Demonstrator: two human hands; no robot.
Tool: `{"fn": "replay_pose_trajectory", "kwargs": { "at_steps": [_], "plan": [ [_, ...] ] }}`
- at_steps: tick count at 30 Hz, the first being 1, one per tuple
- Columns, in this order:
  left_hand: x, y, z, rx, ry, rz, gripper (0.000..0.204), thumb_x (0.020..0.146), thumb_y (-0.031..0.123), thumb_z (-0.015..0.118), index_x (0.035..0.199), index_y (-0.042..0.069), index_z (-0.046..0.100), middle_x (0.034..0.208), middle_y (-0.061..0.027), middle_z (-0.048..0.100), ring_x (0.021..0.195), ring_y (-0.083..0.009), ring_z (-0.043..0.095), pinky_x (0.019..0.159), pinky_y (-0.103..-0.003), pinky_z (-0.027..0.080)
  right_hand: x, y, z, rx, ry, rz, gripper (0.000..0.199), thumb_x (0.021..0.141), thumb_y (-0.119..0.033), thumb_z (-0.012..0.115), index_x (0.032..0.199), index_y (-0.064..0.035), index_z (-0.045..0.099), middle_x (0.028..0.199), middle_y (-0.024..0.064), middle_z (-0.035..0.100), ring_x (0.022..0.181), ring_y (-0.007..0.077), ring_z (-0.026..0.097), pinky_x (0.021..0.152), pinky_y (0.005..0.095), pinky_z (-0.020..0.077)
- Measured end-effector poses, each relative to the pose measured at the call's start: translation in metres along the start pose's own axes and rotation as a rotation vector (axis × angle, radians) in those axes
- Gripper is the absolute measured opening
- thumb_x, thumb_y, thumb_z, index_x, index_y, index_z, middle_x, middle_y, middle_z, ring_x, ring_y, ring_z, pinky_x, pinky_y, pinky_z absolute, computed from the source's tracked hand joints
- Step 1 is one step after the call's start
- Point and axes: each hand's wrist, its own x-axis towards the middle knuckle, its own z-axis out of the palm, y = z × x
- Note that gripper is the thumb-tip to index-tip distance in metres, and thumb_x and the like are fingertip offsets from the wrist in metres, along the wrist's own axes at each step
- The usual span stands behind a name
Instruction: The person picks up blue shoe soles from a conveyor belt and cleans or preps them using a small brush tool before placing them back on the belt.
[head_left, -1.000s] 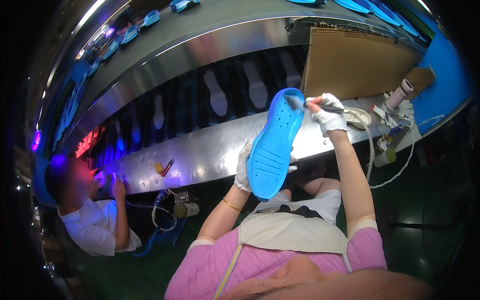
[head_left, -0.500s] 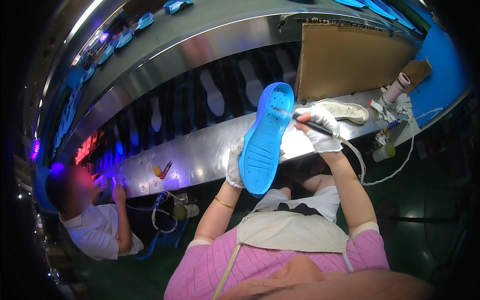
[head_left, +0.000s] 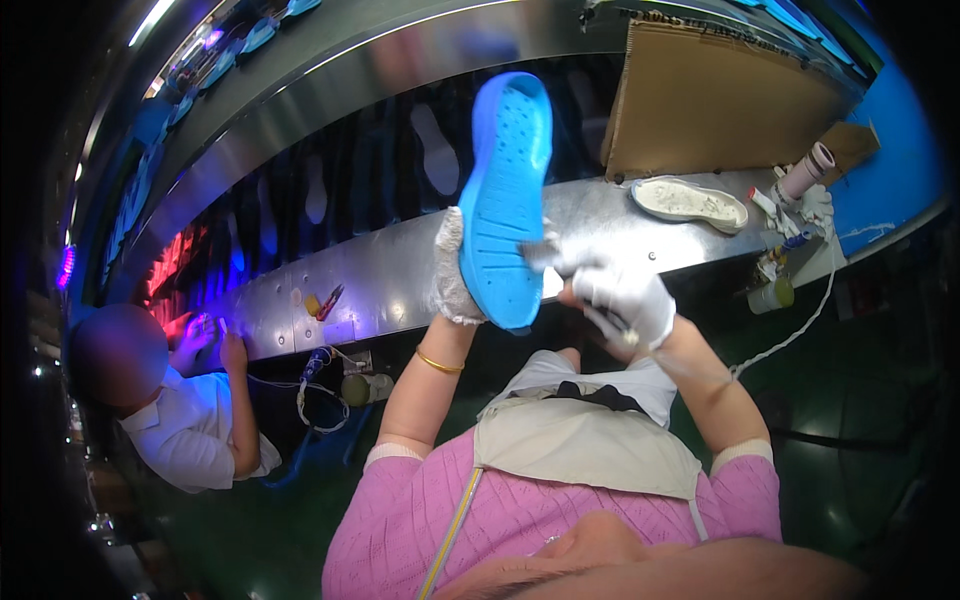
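A blue shoe sole (head_left: 507, 215) is held up, its inner face with grooves and small holes towards me. Gripping it by its left edge near the lower end is my left hand (head_left: 454, 272), in a white glove; part of its fingers is hidden behind the sole. My right hand (head_left: 628, 300), gloved with bare fingertips, is closed round a brush (head_left: 545, 255) that has a thin pale hose. The brush tip is at the right side of the grooved part; motion blurs it, and whether it touches I cannot tell.
A white shoe sole (head_left: 690, 204) lies on the metal bench (head_left: 400, 305) before a cardboard sheet (head_left: 720, 110). Further right stand a pink tube (head_left: 806, 172) and a small jar (head_left: 770, 296). At the left a co-worker (head_left: 190, 400) sits near some small tools (head_left: 325, 302).
The blue sole has moved up and slightly left, turning more upright. My right hand has shifted down, bringing the brush from the sole's upper end to its grooved lower part.
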Motion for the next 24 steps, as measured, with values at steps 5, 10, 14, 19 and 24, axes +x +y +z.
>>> {"fn": "replay_pose_trajectory", "kwargs": {
  "at_steps": [5, 10, 14, 19, 24],
  "plan": [
    [0.007, 0.018, -0.008, 0.153, 0.114, 0.077, 0.085, 0.081, 0.063, 0.04, 0.133, -0.003, 0.032, 0.122, -0.0256, 0.048, 0.112, -0.0354, 0.05, 0.092, -0.04, 0.046, -0.02, 0.003, -0.009, 0.191, 0.003, 0.084, 0.025, 0.065, 0.006, 0.069, 0.087, -0.0036, 0.065, 0.085, 0.0126, 0.063, 0.076, 0.0197, 0.063, 0.069, 0.0275, 0.0492],
    [0.036, 0.059, 0.033, 0.207, -0.107, 0.197, 0.084, 0.083, 0.063, 0.037, 0.134, -0.003, 0.029, 0.125, -0.0247, 0.045, 0.107, -0.0384, 0.052, 0.096, -0.05, 0.04, -0.019, -0.001, -0.031, -0.004, 0.461, 0.078, 0.02, 0.065, 0.006, 0.071, 0.078, -0.0051, 0.063, 0.086, 0.0096, 0.063, 0.077, 0.0198, 0.06, 0.071, 0.0262, 0.0466],
    [0.122, 0.133, 0.068, 0.099, -0.064, 0.217, 0.066, 0.087, 0.052, 0.041, 0.126, -0.001, 0.039, 0.114, -0.0199, 0.054, 0.099, -0.0309, 0.057, 0.09, -0.043, 0.046, -0.027, 0.011, -0.029, 0.125, 0.622, 0.156, 0.021, 0.065, 0.009, 0.071, 0.078, -0.0047, 0.06, 0.085, 0.0089, 0.062, 0.079, 0.0174, 0.059, 0.071, 0.0265, 0.0471],
    [0.224, 0.232, 0.033, -2.989, -0.207, -0.374, 0.031, 0.086, 0.02, 0.047, 0.112, 0.005, 0.056, 0.12, -0.0126, 0.053, 0.108, -0.0233, 0.052, 0.092, -0.035, 0.042, -0.023, 0.015, -0.021, 0.033, 0.559, 0.109, 0.022, 0.065, 0.009, 0.071, 0.077, -0.0054, 0.06, 0.085, 0.0089, 0.062, 0.077, 0.0165, 0.059, 0.07, 0.026, 0.047],
    [0.177, 0.214, 0.05, -3.414, -0.983, -0.538, 0.024, 0.086, 0.021, 0.046, 0.095, 0.009, 0.065, 0.11, -0.0109, 0.059, 0.104, -0.0268, 0.055, 0.086, -0.035, 0.045, -0.031, 0.021, -0.017, 0.265, 0.586, 0.221, 0.021, 0.07, 0.01, 0.068, 0.08, -0.0056, 0.058, 0.086, 0.0064, 0.061, 0.076, 0.0126, 0.058, 0.07, 0.0246, 0.0475]
  ]
}}
